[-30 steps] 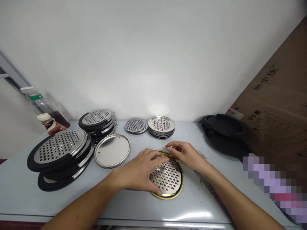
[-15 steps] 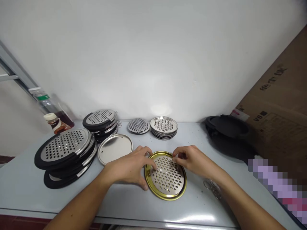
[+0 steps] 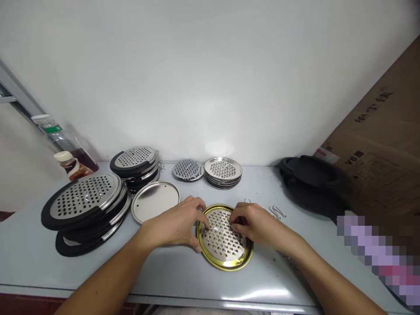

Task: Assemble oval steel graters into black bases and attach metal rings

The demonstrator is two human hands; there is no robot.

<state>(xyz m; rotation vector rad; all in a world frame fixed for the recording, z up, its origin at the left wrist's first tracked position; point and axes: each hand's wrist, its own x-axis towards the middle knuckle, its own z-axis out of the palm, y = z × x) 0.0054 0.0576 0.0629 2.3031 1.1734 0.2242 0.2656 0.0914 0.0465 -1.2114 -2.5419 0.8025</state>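
Observation:
A round metal grater plate lies inside a gold-coloured ring-rimmed dish on the table in front of me. At its left, my left hand has its fingers apart, fingertips touching the plate and the thumb near the gold rim. My right hand bends over the upper right of the plate, with thumb and fingers drawn together on its surface. Whether they grasp an edge or a hole is hard to see. A plain silver lid-like disc lies beside my left wrist.
Stacks of black-rimmed graters stand at the left, with bottles behind. Grater discs and stacked silver dishes sit near the wall. Metal hooks, black rings and a cardboard box are at the right.
The grater plate has shifted slightly left within the gold dish. My right hand has moved left over the plate, uncovering hooks behind it. The view has moved a little.

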